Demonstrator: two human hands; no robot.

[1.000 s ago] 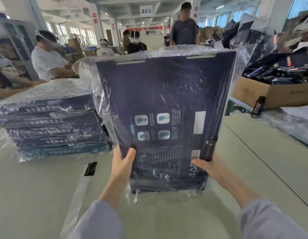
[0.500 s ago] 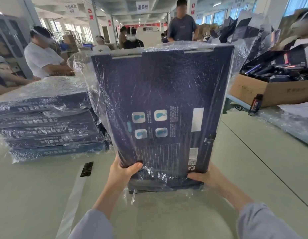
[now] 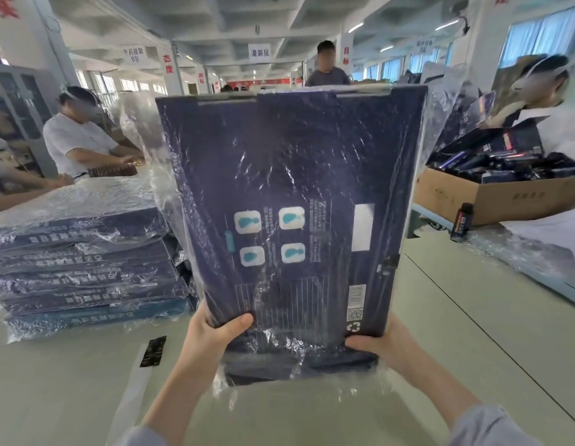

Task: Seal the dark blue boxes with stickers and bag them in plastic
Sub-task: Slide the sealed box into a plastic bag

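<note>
Lying left on the surface [image 3: 456,317] is a stack [image 3: 83,252] of bagged boxes, with a sticker [image 3: 153,351] near it. The left grip [image 3: 212,334] and right grip [image 3: 389,346] each clasp a lower corner of the upright bagged box [image 3: 296,175] in the middle; a carton [image 3: 492,197] stands at right.

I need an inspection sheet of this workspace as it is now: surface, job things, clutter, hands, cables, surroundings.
Surface: pale table.
Job's things: dark blue box upright inside a clear bag; stack of bagged boxes at left; black sticker on a white strip.
Clutter: small bottle; carton of dark items at right.
Hands: left hand and right hand grip the box's lower corners through the bag.
Cables: nothing seen.
Surroundings: worker at another table; hanging sign.
</note>
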